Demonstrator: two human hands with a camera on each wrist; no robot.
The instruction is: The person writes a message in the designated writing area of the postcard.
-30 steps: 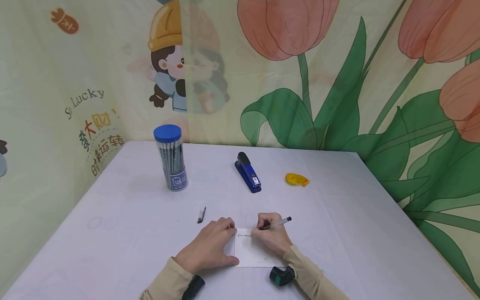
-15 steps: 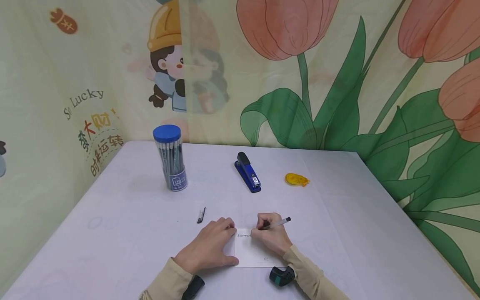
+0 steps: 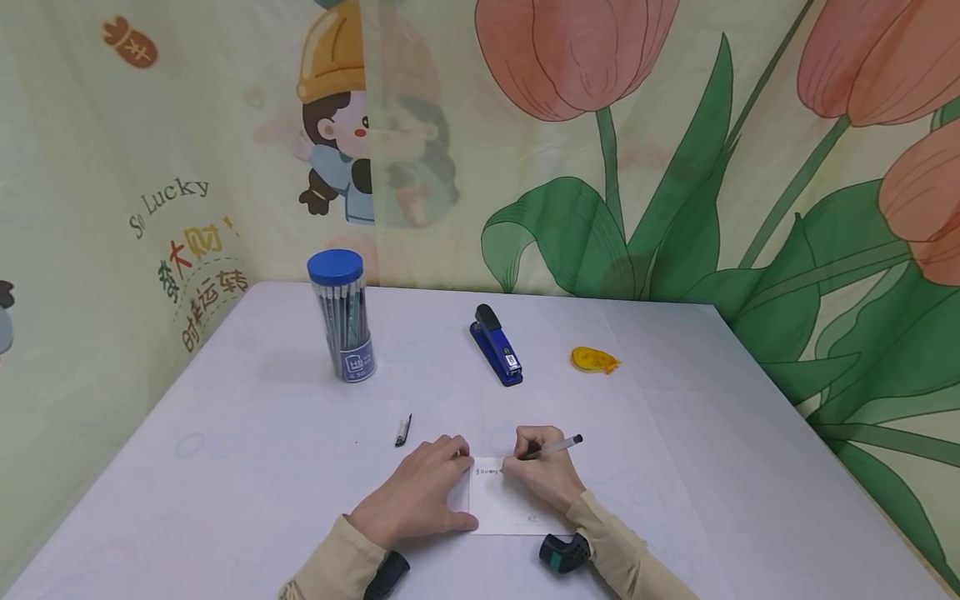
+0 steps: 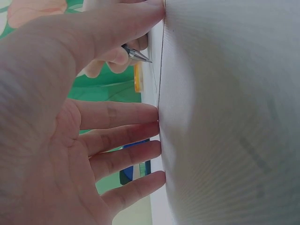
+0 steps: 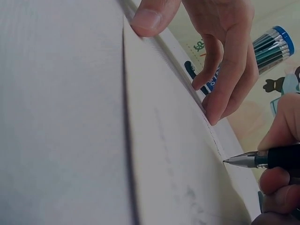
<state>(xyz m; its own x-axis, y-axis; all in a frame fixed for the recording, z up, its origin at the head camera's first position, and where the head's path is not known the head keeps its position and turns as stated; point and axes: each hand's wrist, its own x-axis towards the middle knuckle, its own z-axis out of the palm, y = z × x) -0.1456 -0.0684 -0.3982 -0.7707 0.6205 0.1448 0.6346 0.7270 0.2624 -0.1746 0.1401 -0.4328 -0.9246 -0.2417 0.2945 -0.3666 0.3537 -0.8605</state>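
Observation:
A white sheet of paper [image 3: 506,508] lies on the table, with a short row of small dark writing near its top left. My right hand [image 3: 546,475] grips a pen [image 3: 558,447] with a clear barrel and black end. In the right wrist view the metal pen tip [image 5: 239,160] meets the paper near its far edge. My left hand [image 3: 420,492] rests at the sheet's left edge, thumb at the lower corner. The left wrist view shows its fingers [image 4: 126,152] extended and spread, fingertips down at the surface. Beyond it lies a small pen cap [image 3: 402,431].
Toward the back left stands a clear jar of pencils [image 3: 345,321] with a blue lid. A blue stapler [image 3: 497,346] lies at the back middle, and a yellow correction-tape-like item [image 3: 594,359] to its right. A printed curtain [image 3: 427,250] hangs behind the table.

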